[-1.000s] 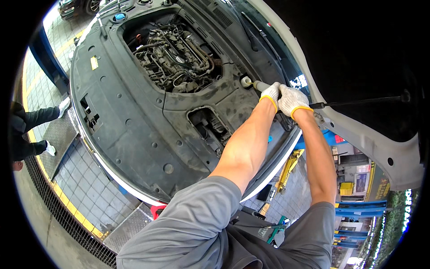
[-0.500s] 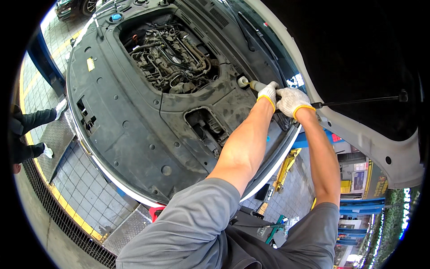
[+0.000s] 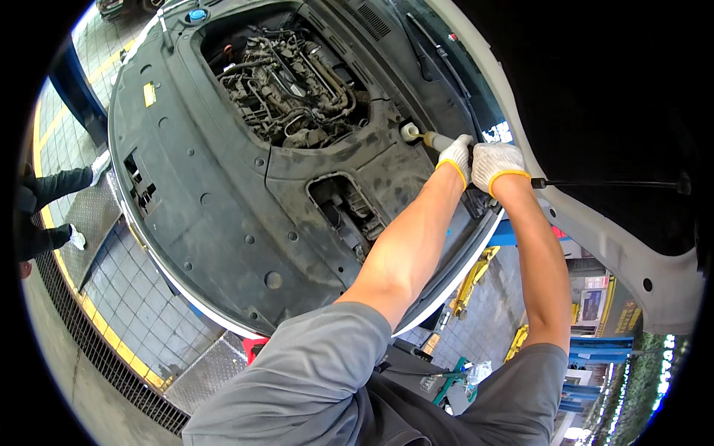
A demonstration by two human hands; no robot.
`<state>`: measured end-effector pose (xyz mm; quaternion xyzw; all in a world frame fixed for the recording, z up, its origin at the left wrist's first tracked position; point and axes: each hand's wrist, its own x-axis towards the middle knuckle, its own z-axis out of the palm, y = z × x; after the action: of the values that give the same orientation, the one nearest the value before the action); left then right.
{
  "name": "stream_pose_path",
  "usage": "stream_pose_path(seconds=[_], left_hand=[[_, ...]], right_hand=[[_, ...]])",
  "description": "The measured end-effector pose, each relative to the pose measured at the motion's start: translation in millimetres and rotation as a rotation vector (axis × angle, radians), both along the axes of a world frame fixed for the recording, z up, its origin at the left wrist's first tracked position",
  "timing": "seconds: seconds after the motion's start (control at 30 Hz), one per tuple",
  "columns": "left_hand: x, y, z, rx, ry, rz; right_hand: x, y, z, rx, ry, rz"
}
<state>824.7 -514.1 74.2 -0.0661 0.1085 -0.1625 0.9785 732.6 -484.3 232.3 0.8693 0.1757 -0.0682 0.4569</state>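
Note:
My left hand, in a white knit glove with a yellow cuff, is closed around a pale, syringe-like cylinder. The cylinder's narrow brownish tip points left at a white round reservoir opening in the black engine bay cover. Whether the tip reaches into the opening is too small to tell. My right hand, gloved the same way, is closed at the cylinder's rear end, close beside my left. What its fingers wrap around is hidden by the glove.
An exposed engine lies beyond the cover, with a blue cap farther off. The raised hood and its thin black strut stand at right. Another person's gloved hand is at the car's left edge. Yellow metal parts stand below.
The view has shifted slightly. My right hand has drawn a little rightward, away from my left. The cylinder's tip sits slightly farther from the white opening.

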Motion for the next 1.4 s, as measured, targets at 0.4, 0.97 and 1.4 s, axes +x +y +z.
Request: stream_pose_path(seconds=[0.4,0.97,1.4], left_hand=[[-64,17,24,-0.105,0.006,-0.159],[0,0,-14,0.023,0.261,0.073],[-3,8,-5,0.074,0.364,-0.019]], right_hand=[[11,-28,-33,-0.043,0.025,-0.041],[9,-14,-28,0.018,-0.041,0.044],[10,-26,-24,0.054,-0.046,0.088]])
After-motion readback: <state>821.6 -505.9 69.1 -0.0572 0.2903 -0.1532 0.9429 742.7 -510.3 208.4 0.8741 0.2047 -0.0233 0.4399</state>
